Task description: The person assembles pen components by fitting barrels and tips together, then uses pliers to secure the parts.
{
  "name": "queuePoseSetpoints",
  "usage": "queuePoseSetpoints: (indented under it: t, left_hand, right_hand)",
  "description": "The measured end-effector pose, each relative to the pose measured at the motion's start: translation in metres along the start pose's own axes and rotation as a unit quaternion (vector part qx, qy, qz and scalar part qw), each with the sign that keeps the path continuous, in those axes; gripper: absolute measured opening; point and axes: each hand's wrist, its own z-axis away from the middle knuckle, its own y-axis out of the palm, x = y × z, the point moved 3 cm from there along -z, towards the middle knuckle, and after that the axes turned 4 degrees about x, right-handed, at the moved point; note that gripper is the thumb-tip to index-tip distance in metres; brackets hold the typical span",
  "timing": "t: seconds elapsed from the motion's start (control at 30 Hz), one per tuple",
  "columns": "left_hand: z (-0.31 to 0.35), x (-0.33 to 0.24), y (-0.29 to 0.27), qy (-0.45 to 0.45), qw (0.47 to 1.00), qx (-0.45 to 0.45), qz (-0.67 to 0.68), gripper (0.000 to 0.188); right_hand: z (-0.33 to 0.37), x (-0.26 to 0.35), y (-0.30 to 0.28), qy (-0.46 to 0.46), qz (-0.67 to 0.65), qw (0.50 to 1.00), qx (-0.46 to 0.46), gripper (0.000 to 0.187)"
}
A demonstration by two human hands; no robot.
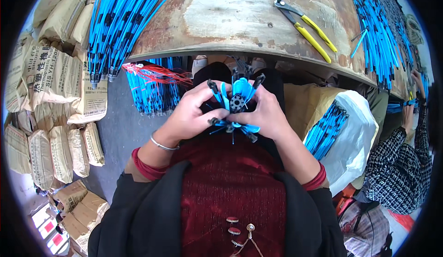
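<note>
Beside the worn brown wooden surface (226, 14), the left hand (194, 111) and right hand (264, 114) are holding between them a blue-and-black plastic assembly (243, 88) with a round black hub (237, 102), their fingers (218, 114) pinching it

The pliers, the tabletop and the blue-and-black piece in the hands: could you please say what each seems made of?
Pliers: grey metal head, by its sheen; smooth yellow handles, probably plastic or rubber.
Tabletop: likely worn wood, given its scuffed, patchy brown surface.
Blue-and-black piece: apparently moulded plastic, from its glossy blue parts and regularly patterned hub.
</note>
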Motion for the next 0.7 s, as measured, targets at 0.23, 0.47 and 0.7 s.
queuePoseSetpoints:
  t: [0.23,0.47,0.7]
  left_hand:
    - [-0.006,0.014,0.012,0.009,0.998,-0.029,-0.051,0.036]
    - [-0.019,0.01,0.012,0.082,0.992,-0.022,-0.09,0.037]
    - [-0.014,0.01,0.009,0.052,0.991,-0.05,-0.113,0.036]
  right_hand:
    - [-0.005,-0.007,0.001,0.015,0.08,0.996,0.036,0.062]
    - [-0.004,-0.006,0.004,-0.017,0.004,1.0,-0.009,0.058]
    - [0.011,0.004,0.0,-0.059,0.115,0.972,-0.196,0.06]
